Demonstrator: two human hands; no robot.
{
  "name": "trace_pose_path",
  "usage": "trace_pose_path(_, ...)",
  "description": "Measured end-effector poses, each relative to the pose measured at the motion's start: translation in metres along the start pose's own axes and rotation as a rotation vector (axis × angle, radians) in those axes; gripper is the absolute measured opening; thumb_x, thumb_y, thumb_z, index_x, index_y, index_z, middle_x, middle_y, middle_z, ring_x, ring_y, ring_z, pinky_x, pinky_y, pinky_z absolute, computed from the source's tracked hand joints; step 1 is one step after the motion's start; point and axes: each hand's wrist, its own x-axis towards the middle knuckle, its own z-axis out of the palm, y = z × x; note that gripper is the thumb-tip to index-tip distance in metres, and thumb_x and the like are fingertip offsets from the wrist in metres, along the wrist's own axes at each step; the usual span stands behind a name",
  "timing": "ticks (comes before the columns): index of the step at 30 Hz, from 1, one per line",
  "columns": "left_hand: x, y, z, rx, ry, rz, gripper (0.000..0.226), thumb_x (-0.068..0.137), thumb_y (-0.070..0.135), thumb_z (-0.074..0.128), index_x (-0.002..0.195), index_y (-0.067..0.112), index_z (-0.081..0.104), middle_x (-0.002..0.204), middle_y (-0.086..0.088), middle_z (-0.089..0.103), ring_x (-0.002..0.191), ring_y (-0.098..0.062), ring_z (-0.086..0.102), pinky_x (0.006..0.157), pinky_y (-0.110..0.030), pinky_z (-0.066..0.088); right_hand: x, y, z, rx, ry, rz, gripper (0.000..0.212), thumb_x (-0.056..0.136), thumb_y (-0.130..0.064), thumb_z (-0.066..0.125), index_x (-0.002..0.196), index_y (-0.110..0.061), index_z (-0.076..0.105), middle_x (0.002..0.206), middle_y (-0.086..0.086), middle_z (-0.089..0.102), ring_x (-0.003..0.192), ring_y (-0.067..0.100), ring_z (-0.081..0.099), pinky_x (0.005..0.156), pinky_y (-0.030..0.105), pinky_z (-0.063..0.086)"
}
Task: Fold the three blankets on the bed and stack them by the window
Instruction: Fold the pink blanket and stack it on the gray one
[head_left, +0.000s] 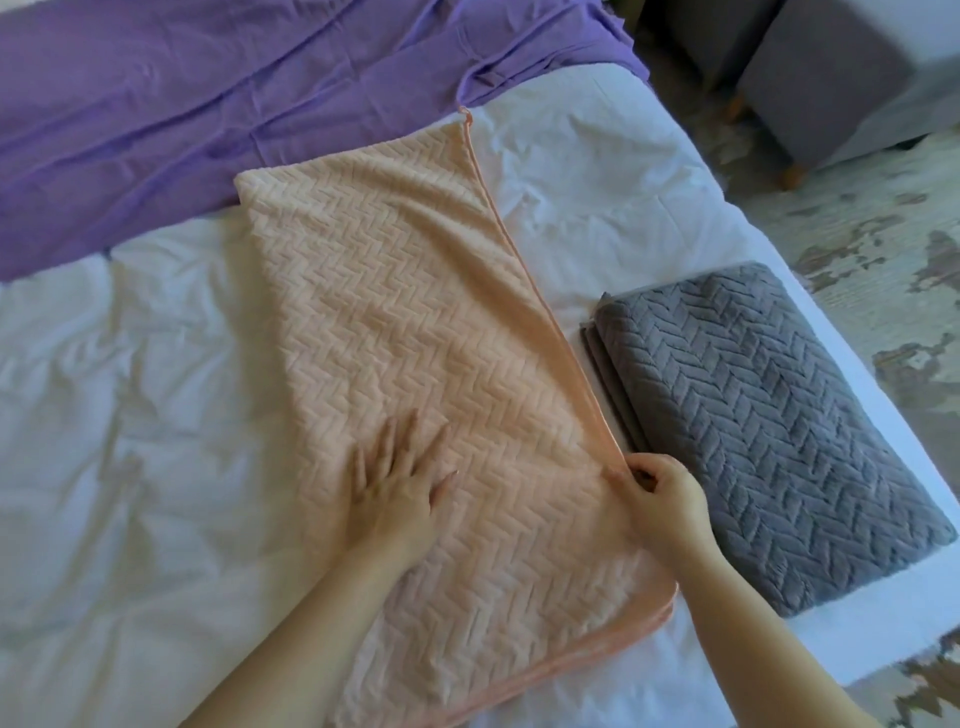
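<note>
A peach blanket (395, 322) with a zigzag weave lies partly folded across the middle of the white bed (130, 415). My left hand (397, 491) rests flat on it, fingers spread. My right hand (660, 493) pinches the blanket's hemmed right edge. A grey blanket (763, 426) with the same weave sits folded into a thick rectangle at the bed's right edge, just right of my right hand. A purple blanket (208, 104) lies spread out and wrinkled along the far side of the bed.
The bed's right edge runs diagonally past the grey blanket, with a patterned rug (883, 249) on the floor beyond. Two grey upholstered stools (821, 93) with wooden feet stand at the top right.
</note>
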Motion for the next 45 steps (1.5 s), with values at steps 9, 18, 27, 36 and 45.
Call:
trace_pose_path(9, -0.085, -0.005, 0.023, -0.023, 0.028, -0.021, 0.065, 0.087, 0.065, 0.010, 0.147, 0.042, 0.002, 0.158, 0.006, -0.009, 0.145, -0.015, -0.010, 0.117, -0.048, -0.002, -0.044, 0.042, -0.012, 0.144, -0.114, 0.027, 0.012, 0.090, -0.022, 0.062, 0.084, -0.015, 0.070, 0.084, 0.009, 0.069, 0.081, 0.026, 0.064, 0.073, 0.044, 0.053)
trace_pose_path(18, -0.165, -0.016, 0.040, -0.190, 0.059, 0.060, 0.075, 0.086, 0.077, 0.021, 0.147, 0.033, 0.029, 0.159, -0.003, 0.018, 0.147, -0.024, 0.010, 0.117, -0.048, 0.013, -0.068, 0.074, -0.015, 0.046, -0.058, 0.017, 0.026, 0.083, -0.028, 0.070, 0.099, -0.023, 0.049, 0.088, -0.004, 0.060, 0.077, 0.015, 0.058, 0.068, 0.038, 0.050)
trace_pose_path(27, -0.223, -0.019, 0.054, -0.338, 0.428, -0.066, 0.037, 0.078, 0.004, 0.069, 0.114, 0.012, 0.069, 0.111, -0.012, 0.059, 0.100, -0.032, 0.055, 0.077, -0.042, 0.056, -0.087, 0.062, -0.030, 0.288, -0.192, 0.003, 0.010, 0.088, -0.009, 0.064, 0.095, -0.006, 0.057, 0.083, 0.013, 0.066, 0.070, 0.019, 0.068, 0.069, 0.034, 0.060)
trace_pose_path(36, -0.233, -0.008, 0.067, -0.500, 0.484, -0.317, 0.028, 0.069, -0.020, 0.060, 0.088, 0.001, 0.062, 0.098, -0.013, 0.048, 0.086, -0.030, 0.053, 0.072, -0.032, 0.043, -0.084, 0.084, -0.025, 0.546, -0.268, 0.190, 0.021, 0.086, 0.005, 0.061, 0.099, -0.006, 0.048, 0.086, 0.011, 0.061, 0.078, 0.018, 0.061, 0.059, 0.018, 0.057)
trace_pose_path(45, -0.239, -0.017, 0.076, -0.794, 0.550, -0.586, 0.021, 0.086, 0.001, 0.060, 0.085, 0.018, 0.048, 0.080, 0.002, 0.056, 0.072, -0.018, 0.053, 0.060, -0.014, 0.039, -0.071, 0.090, -0.021, 0.511, -0.323, 0.161, 0.006, 0.085, -0.003, 0.067, 0.084, -0.005, 0.061, 0.077, 0.009, 0.064, 0.070, 0.017, 0.064, 0.064, 0.020, 0.058)
